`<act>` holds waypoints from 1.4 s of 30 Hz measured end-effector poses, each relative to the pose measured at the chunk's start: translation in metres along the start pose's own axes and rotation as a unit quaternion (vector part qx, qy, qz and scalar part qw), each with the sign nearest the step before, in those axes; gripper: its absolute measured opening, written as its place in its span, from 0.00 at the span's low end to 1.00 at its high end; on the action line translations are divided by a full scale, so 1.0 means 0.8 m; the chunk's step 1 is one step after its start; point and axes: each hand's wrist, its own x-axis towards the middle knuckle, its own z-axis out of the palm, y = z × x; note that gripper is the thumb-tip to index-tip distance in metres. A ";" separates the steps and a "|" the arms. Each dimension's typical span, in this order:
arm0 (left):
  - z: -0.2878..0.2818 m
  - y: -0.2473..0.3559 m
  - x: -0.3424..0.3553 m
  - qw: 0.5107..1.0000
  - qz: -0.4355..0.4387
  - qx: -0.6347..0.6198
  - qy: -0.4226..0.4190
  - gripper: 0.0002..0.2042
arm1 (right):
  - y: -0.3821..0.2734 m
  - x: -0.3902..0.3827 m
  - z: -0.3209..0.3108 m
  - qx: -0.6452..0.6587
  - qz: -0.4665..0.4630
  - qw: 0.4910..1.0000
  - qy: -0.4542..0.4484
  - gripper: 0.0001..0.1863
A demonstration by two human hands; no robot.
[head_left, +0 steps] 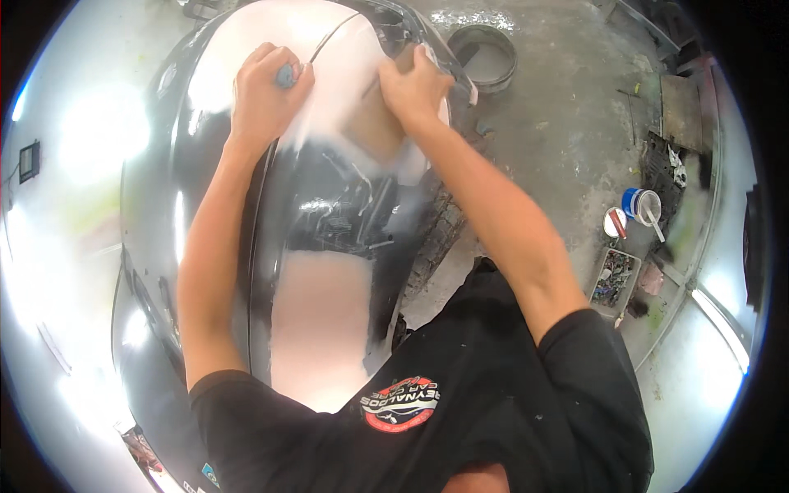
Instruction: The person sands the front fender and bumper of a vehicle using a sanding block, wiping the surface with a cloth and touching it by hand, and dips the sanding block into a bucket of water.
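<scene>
A dark car (218,164) stretches in front of me, with pale pinkish filler or primer (271,25) over its far end. A second pale patch (320,304) lies on the panel nearer my body. My left hand (267,94) is closed around a blue-grey lump (285,76), perhaps a sponge or cloth, over the pale area. To its right, my right hand (415,89) grips a flat brown sheet that looks like sandpaper (376,130), laid against the panel near the car's edge. Motion blurs the sheet, and my hand hides its far part.
A round bucket (511,70) holding greyish liquid stands on the wet floor beyond the car's right edge. Farther right sit a blue can (630,202) with a stick in it, a white lid (610,223) and a tray (606,311) of small parts. A wall lamp (29,161) hangs left.
</scene>
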 end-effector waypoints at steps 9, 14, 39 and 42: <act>-0.017 -0.006 -0.011 0.999 -0.008 0.041 -0.008 0.12 | 0.018 -0.070 -0.001 0.024 -0.025 0.999 -0.017 0.51; -0.002 -0.012 -0.013 0.999 -0.001 0.035 0.001 0.11 | 0.023 -0.017 0.028 -0.017 -0.022 1.000 0.004 0.51; -0.017 -0.005 -0.020 0.998 -0.057 0.028 -0.023 0.11 | 0.117 -0.027 0.008 -0.056 -0.062 0.996 0.037 0.44; -0.019 -0.001 -0.012 0.998 -0.053 0.027 -0.019 0.11 | 0.089 -0.012 -0.001 -0.059 -0.038 0.997 0.013 0.43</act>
